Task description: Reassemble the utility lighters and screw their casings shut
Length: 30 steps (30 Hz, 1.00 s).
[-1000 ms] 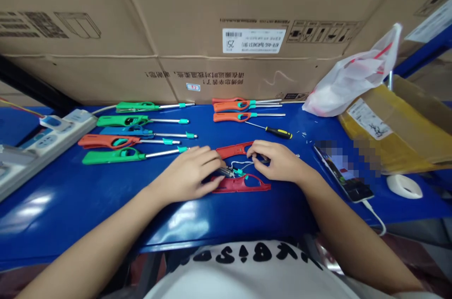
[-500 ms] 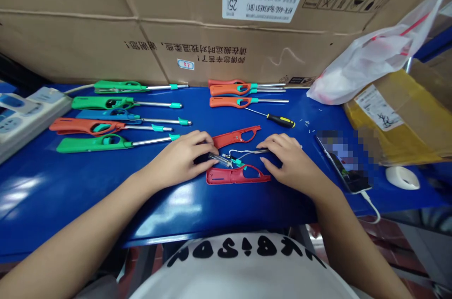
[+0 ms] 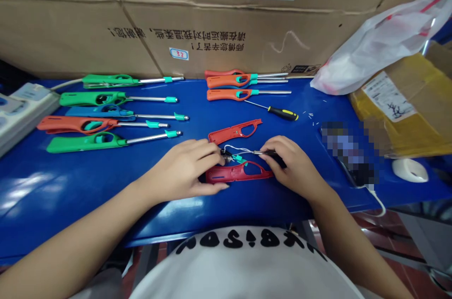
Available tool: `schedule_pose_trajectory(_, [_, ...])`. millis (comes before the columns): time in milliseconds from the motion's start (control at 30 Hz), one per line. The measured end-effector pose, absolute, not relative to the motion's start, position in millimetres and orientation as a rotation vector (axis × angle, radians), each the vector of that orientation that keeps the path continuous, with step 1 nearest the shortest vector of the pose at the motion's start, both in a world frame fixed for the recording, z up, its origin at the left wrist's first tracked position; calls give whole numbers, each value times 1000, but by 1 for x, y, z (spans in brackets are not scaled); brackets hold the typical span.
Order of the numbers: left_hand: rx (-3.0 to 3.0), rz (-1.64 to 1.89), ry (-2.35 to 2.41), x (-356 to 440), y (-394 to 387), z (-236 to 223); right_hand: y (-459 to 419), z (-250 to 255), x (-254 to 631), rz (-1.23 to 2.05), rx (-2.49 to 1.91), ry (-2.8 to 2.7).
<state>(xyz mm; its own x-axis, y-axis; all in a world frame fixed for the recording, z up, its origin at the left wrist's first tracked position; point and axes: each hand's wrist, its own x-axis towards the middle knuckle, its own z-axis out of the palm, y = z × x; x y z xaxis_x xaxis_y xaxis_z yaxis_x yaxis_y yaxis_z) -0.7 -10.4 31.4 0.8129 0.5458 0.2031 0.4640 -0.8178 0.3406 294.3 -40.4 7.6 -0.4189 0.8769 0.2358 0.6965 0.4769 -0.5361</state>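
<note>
Two red half-shells of a long gas lighter lie apart on the blue table. The upper shell is beyond my hands, and the lower shell lies between them. Teal plastic parts and a white wire rest between the shells. My left hand lies over the clear lighter tank, mostly hidden now; its thumb is spread from the fingers, near the lower shell. My right hand pinches the thin metal tube, where the wire ends; the rest is shaded by the fingers.
Several long lighters lie at left, more orange ones at the back. A screwdriver is beyond my right hand. At right are a phone, a white mouse, a taped box and a plastic bag. A power strip stands far left.
My left thumb has moved away from the clear tank toward me, and the fingers now cover more of it. My right fingers have closed around the metal tube. The camera view has shifted slightly.
</note>
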Motion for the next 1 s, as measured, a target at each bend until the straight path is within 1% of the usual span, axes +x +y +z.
schedule_pose_trajectory(167, [2759, 390, 721, -2, -12, 27, -37, 4, 296, 370, -1421, -2177])
schedule_pose_trajectory(300, [2721, 361, 726, -1, -11, 25, -37, 5, 295, 302, -1480, -2228])
schedule_pose_trajectory(400, [2723, 363, 717, 1, -12, 26, -40, 13, 285, 255, -1435, -2251])
schedule_pose_trajectory(500, [2718, 446, 716, 2, -12, 26, -42, 21, 268, 246, -1336, -2341])
schedule_pose_trajectory(633, [2671, 522, 840, 0, -10, 23, -39, 22, 251, 299, -1303, -2442])
schedule_pose_trajectory(800, [2599, 507, 970, -5, -4, 17, -34, 23, 259, 273, -1315, -2269])
schedule_pose_trajectory(900, [2566, 529, 978, -6, -2, 14, -31, 22, 272, 141, -1376, -2157])
schedule_pose_trajectory(1000, [2553, 567, 968, -5, -2, 12, -28, 17, 280, 62, -1457, -2173])
